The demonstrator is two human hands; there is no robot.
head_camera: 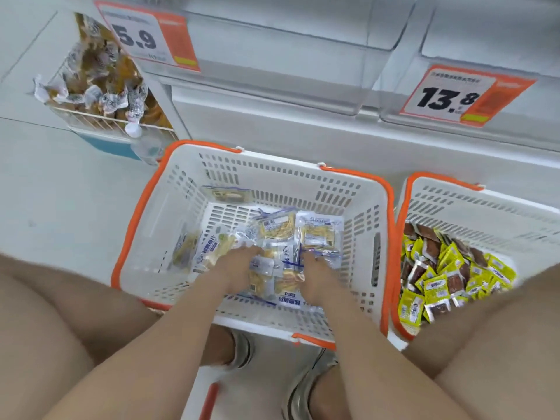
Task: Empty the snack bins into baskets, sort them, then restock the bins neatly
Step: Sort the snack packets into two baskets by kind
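Head view, person crouched on the floor.

- White basket [272,174] with orange handles: centre, just in front of the knees. It holds a loose pile of blue-and-white snack packets [318,234], mostly in its near right half; one packet lies apart against the far wall.
- Left hand [239,268]: inside this basket, on the pile, fingers bent down among the packets. Cannot tell whether it grips any.
- Right hand [316,274]: just beside the left, also on the pile, fingertips pressed into the packets. Grip likewise unclear.
- Second basket [485,204]: touching on the right, holds yellow-and-brown packets [436,286].
- Wire basket [100,119]: far left, brownish wrapped snacks.
- Clear shelf bins [272,65]: far side, price tags 5.9 [145,37] and 13.8 [454,95].
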